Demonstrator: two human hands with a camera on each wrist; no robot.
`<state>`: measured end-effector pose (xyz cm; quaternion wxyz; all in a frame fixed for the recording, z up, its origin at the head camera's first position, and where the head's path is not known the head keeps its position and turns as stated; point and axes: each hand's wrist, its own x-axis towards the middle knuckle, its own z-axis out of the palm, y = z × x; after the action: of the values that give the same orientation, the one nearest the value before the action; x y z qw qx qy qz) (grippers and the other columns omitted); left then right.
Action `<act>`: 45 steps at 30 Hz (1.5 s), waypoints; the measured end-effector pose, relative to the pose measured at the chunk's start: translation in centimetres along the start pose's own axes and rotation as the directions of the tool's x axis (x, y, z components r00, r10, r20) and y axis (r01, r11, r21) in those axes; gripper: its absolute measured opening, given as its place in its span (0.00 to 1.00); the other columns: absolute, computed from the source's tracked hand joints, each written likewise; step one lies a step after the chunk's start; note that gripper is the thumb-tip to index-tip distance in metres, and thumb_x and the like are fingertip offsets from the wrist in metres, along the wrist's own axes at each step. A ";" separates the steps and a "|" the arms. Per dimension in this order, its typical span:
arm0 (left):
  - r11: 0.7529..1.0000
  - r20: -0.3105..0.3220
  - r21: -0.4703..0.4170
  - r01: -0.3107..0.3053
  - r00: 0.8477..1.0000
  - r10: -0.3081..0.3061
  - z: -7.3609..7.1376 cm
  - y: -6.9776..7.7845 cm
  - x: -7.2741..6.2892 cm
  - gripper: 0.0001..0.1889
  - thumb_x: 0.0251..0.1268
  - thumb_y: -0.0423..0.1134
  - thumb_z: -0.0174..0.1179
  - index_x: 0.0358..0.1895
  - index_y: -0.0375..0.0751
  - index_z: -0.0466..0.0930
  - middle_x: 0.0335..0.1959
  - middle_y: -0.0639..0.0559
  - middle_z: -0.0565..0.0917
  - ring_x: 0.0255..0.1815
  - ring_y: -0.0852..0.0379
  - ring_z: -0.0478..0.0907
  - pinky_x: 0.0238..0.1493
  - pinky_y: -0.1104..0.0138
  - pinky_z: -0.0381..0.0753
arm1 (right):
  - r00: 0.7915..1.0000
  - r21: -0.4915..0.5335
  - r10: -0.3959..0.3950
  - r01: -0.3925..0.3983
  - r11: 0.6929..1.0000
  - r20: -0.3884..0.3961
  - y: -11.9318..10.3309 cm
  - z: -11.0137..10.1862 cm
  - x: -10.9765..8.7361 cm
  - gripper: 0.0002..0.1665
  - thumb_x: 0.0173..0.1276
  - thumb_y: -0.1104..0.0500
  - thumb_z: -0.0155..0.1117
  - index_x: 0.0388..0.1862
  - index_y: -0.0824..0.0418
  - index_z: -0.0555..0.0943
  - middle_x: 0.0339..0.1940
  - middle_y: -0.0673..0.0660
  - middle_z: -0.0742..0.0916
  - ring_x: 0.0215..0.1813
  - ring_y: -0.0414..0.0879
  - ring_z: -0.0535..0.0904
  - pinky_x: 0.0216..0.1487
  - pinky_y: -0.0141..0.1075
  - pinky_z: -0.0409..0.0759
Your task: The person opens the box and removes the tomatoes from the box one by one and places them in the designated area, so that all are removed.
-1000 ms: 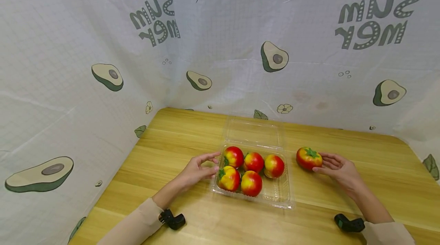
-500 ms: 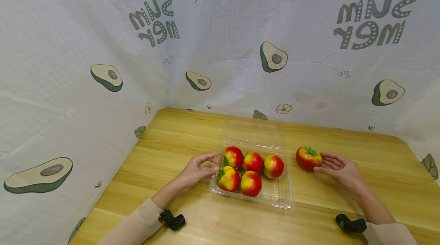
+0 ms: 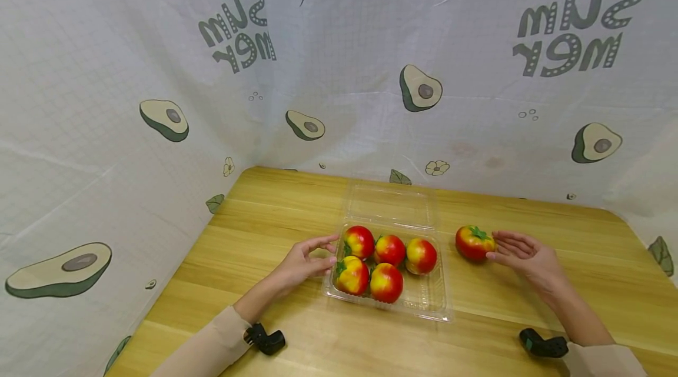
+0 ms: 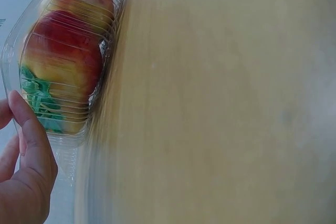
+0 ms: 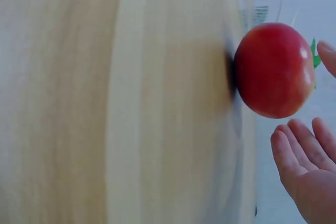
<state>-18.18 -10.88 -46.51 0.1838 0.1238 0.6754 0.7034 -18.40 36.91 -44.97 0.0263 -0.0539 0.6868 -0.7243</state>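
Observation:
A clear plastic clamshell box (image 3: pixel 424 294) lies on the table with its lid (image 3: pixel 389 203) folded back. Several red-and-yellow, tomato-like fruits (image 3: pixel 386 282) with green tops fill most of it; the near right corner holds none. My left hand (image 3: pixel 304 259) holds the box's left rim between thumb and fingertips, also visible in the left wrist view. To the right of the box, a single loose fruit (image 3: pixel 475 243) sits on the wood, green top up. Beside it is my right hand (image 3: pixel 532 259), fingers relaxed and spread; the right wrist view shows a gap between fingers and fruit.
The wooden table (image 3: pixel 286 330) has rounded far corners. A white curtain (image 3: pixel 344 83) printed with avocados hangs behind it and along the left side. Each wrist carries a black device (image 3: pixel 265 340).
My right hand has drawn back slightly to the right, its fingers loosening from around the loose fruit, which stays on the table. The left hand and box hold still.

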 end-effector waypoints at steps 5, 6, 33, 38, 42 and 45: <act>1.000 0.001 -0.004 0.003 1.000 -0.003 0.0 0.0 -0.1 0.29 0.70 0.31 0.62 0.72 0.36 0.68 0.54 0.41 0.73 0.32 0.62 0.79 0.45 0.67 0.85 | 0.999 0.046 -0.050 0.051 0.998 -0.016 -0.5 0.0 -0.3 0.25 0.64 0.79 0.64 0.55 0.58 0.80 0.50 0.44 0.87 0.52 0.33 0.82 0.47 0.26 0.82; 1.000 0.002 -0.005 0.003 1.000 -0.003 0.0 0.0 -0.1 0.29 0.70 0.31 0.62 0.72 0.36 0.68 0.54 0.41 0.73 0.32 0.62 0.79 0.45 0.67 0.85 | 0.998 0.051 -0.059 0.060 0.997 -0.021 -0.6 0.0 -0.4 0.25 0.64 0.79 0.63 0.55 0.58 0.80 0.50 0.44 0.87 0.52 0.33 0.82 0.47 0.26 0.82; 1.000 0.002 -0.003 0.002 1.000 -0.002 -0.1 -0.3 0.1 0.29 0.70 0.32 0.62 0.72 0.37 0.68 0.55 0.40 0.73 0.32 0.61 0.79 0.46 0.67 0.85 | 0.987 -0.095 -0.160 0.158 0.983 -0.007 -4.6 5.2 -2.2 0.27 0.62 0.77 0.67 0.61 0.70 0.76 0.52 0.46 0.87 0.52 0.36 0.83 0.50 0.26 0.81; 1.000 0.004 0.001 0.001 1.000 -0.001 -0.2 -0.2 0.1 0.29 0.70 0.31 0.62 0.72 0.37 0.68 0.55 0.40 0.73 0.32 0.61 0.79 0.46 0.67 0.85 | 0.989 -0.167 -0.144 0.141 0.976 -0.007 -4.8 6.6 -2.6 0.27 0.61 0.76 0.69 0.61 0.69 0.77 0.50 0.44 0.87 0.50 0.34 0.83 0.47 0.25 0.81; 1.000 0.005 0.006 -0.001 1.000 0.001 -0.1 -0.2 0.1 0.29 0.70 0.31 0.62 0.72 0.36 0.68 0.55 0.40 0.73 0.32 0.61 0.79 0.45 0.67 0.85 | 0.991 -0.265 -0.135 0.130 0.955 0.002 -4.9 7.7 -3.0 0.27 0.62 0.74 0.70 0.61 0.70 0.76 0.50 0.43 0.87 0.51 0.34 0.83 0.48 0.23 0.80; 1.000 0.005 0.008 -0.004 1.000 0.004 -0.1 -0.2 0.1 0.29 0.70 0.31 0.62 0.72 0.36 0.68 0.55 0.41 0.74 0.31 0.62 0.79 0.45 0.67 0.85 | 0.990 -0.301 -0.138 0.137 0.944 0.017 -4.9 8.6 -3.3 0.28 0.61 0.73 0.71 0.60 0.71 0.76 0.49 0.42 0.87 0.50 0.35 0.83 0.48 0.24 0.81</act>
<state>-18.29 -10.94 -46.72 0.1838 0.1274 0.6773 0.7008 -14.01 29.05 -39.76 -0.0342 -0.1034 0.7839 -0.6113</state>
